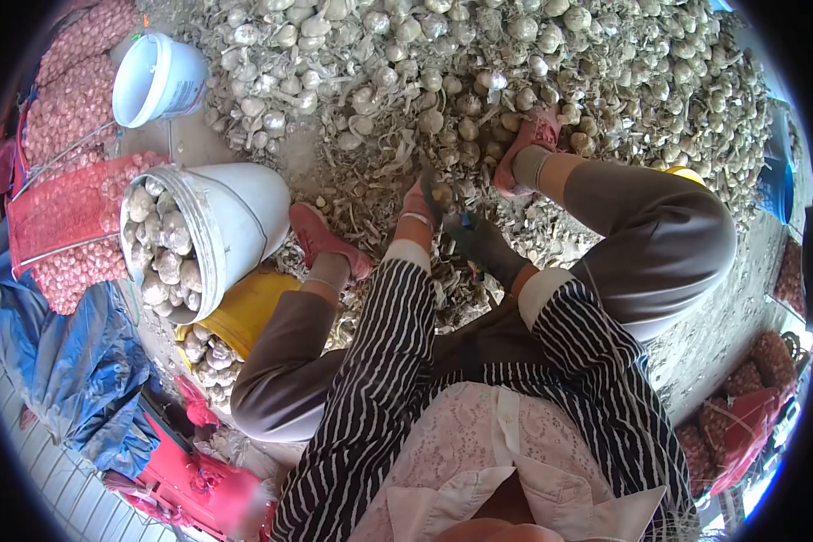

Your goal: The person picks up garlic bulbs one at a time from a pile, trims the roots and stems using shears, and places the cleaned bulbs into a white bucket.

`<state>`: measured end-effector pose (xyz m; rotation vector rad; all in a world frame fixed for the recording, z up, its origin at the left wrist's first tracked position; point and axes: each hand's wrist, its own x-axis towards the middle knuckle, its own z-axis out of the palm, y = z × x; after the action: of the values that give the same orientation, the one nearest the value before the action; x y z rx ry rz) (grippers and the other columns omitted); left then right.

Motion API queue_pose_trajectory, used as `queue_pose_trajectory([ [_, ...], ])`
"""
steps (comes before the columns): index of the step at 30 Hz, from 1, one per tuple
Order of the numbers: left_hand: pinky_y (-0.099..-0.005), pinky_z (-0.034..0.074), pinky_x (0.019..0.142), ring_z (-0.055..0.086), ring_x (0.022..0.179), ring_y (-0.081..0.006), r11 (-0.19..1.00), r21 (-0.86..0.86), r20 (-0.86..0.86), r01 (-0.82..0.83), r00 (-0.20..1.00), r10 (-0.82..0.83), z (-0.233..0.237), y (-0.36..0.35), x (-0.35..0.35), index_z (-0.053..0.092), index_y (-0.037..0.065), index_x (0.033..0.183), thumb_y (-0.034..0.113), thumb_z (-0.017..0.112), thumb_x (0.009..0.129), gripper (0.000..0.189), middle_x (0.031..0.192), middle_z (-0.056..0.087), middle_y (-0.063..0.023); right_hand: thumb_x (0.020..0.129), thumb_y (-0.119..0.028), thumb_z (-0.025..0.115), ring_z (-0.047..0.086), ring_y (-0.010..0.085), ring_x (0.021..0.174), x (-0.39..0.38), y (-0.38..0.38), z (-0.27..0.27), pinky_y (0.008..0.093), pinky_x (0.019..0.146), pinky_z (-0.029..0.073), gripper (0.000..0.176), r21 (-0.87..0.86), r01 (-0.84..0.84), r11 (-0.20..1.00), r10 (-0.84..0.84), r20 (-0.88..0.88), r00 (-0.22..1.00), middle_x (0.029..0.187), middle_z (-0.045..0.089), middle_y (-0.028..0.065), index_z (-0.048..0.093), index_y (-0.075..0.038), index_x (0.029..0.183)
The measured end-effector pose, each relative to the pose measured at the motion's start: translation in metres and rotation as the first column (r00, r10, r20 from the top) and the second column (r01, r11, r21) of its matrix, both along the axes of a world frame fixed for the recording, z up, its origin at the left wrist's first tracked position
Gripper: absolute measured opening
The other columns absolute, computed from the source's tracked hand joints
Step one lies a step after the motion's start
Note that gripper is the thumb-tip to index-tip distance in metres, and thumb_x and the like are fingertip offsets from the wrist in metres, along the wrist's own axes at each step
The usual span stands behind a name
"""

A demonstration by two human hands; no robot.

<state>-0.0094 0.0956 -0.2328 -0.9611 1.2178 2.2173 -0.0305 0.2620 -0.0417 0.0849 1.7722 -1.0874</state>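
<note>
Between my feet, my left hand [419, 200], in a pink and grey glove, is closed around a garlic bulb [442, 193]. Close beside it on the right is my right hand [490, 248] in a dark grey glove. Its fingers are curled around a small tool [466, 219] with blue and yellow bits showing; the glove hides most of it, and I cannot tell its kind. Under both hands lie dry garlic leaves and skins [379, 194]. A large heap of garlic bulbs [479, 54] with stalks starts just beyond the hands.
Left of my foot, a white bucket [260, 212] full of bulbs lies tilted against a yellow bucket [255, 312], also holding bulbs. Another pale bucket [167, 79] stands farther back. Red mesh sacks [68, 217] and a blue tarp [63, 352] line the left; more sacks [732, 415] sit right.
</note>
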Motion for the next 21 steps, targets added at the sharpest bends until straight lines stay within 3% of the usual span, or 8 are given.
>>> queue_pose_trajectory([
  [5,-0.0335,0.049,0.070,0.062,0.089,-0.0190,0.930,-0.139,0.507,-0.340,0.782,0.362,0.075,-0.009,-0.018,0.061,0.011,0.112,0.042,0.056,0.091,0.038,0.103,0.065,-0.0084,0.083,-0.047,0.062,0.066,0.0346,0.091,-0.022,0.000,0.023,0.0410,0.081,0.050,0.056,0.220,-0.217,0.951,0.259,-0.186,0.948,0.096,0.067,0.0213,0.057,0.002,0.111],
  [7,-0.0349,0.050,0.078,0.062,0.099,-0.0217,0.861,-0.259,0.105,-0.438,0.873,0.476,0.071,-0.013,0.014,0.058,0.006,0.122,0.034,0.065,0.085,0.047,0.112,0.065,-0.0099,0.083,-0.048,0.062,0.065,0.0361,0.093,-0.023,0.002,0.022,0.0415,0.083,0.050,0.060,0.284,-0.335,0.899,0.410,-0.273,0.870,0.100,0.066,0.0241,0.055,0.003,0.115],
  [11,-0.0332,0.051,0.082,0.064,0.096,-0.0211,0.573,-0.819,0.098,-0.038,0.974,0.205,0.171,-0.004,0.036,0.057,-0.001,0.120,0.017,0.077,0.075,0.053,0.108,0.066,-0.0095,0.083,-0.049,0.063,0.064,0.0369,0.095,-0.013,-0.009,0.027,0.0424,0.086,0.049,0.061,0.232,-0.435,0.870,0.485,-0.242,0.841,0.101,0.064,0.0242,0.055,0.003,0.114],
  [14,-0.0325,0.051,0.084,0.064,0.096,-0.0199,0.482,-0.856,-0.143,-0.190,0.981,0.133,0.188,-0.001,0.059,0.056,0.000,0.121,0.016,0.077,0.075,0.052,0.109,0.066,-0.0101,0.084,-0.048,0.061,0.063,0.0372,0.096,0.004,-0.009,0.027,0.0430,0.086,0.048,0.059,0.108,-0.409,0.906,0.418,-0.369,0.830,0.101,0.065,0.0236,0.055,0.001,0.117],
  [16,-0.0316,0.050,0.085,0.062,0.099,-0.0193,0.579,-0.772,-0.218,-0.262,0.965,0.146,0.187,-0.011,0.075,0.056,0.001,0.120,0.015,0.072,0.080,0.045,0.111,0.064,-0.0112,0.086,-0.041,0.064,0.065,0.0316,0.085,0.015,-0.007,0.028,0.0394,0.078,0.050,0.053,0.080,-0.358,0.930,0.352,-0.470,0.809,0.094,0.066,0.0199,0.056,0.002,0.116],
  [18,-0.0312,0.052,0.082,0.063,0.093,-0.0193,0.634,-0.712,-0.541,-0.302,0.811,-0.222,0.200,-0.017,0.080,0.058,0.004,0.115,0.024,0.064,0.089,0.034,0.104,0.065,-0.0100,0.086,-0.034,0.066,0.065,0.0276,0.083,0.019,-0.006,0.040,0.0378,0.076,0.051,0.047,-0.074,-0.310,0.948,0.234,-0.495,0.836,0.092,0.066,0.0195,0.056,0.002,0.115],
  [19,-0.0296,0.054,0.076,0.063,0.085,-0.0172,0.790,-0.272,-0.522,-0.550,0.774,0.359,0.199,-0.001,0.074,0.060,0.006,0.109,0.034,0.055,0.095,0.032,0.095,0.064,-0.0083,0.086,-0.034,0.066,0.065,0.0276,0.083,0.022,-0.005,0.045,0.0378,0.076,0.051,0.047,-0.080,-0.317,0.945,0.236,-0.504,0.831,0.092,0.066,0.0195,0.056,0.002,0.115],
  [21,-0.0301,0.054,0.073,0.063,0.083,-0.0168,0.830,-0.159,-0.416,-0.534,0.799,0.435,0.173,-0.016,0.087,0.060,0.007,0.108,0.038,0.053,0.095,0.034,0.094,0.064,-0.0079,0.087,-0.031,0.066,0.064,0.0216,0.076,0.026,-0.003,0.062,0.0341,0.069,0.051,0.040,-0.068,-0.357,0.931,0.263,-0.554,0.790,0.085,0.065,0.0144,0.057,0.002,0.108],
])
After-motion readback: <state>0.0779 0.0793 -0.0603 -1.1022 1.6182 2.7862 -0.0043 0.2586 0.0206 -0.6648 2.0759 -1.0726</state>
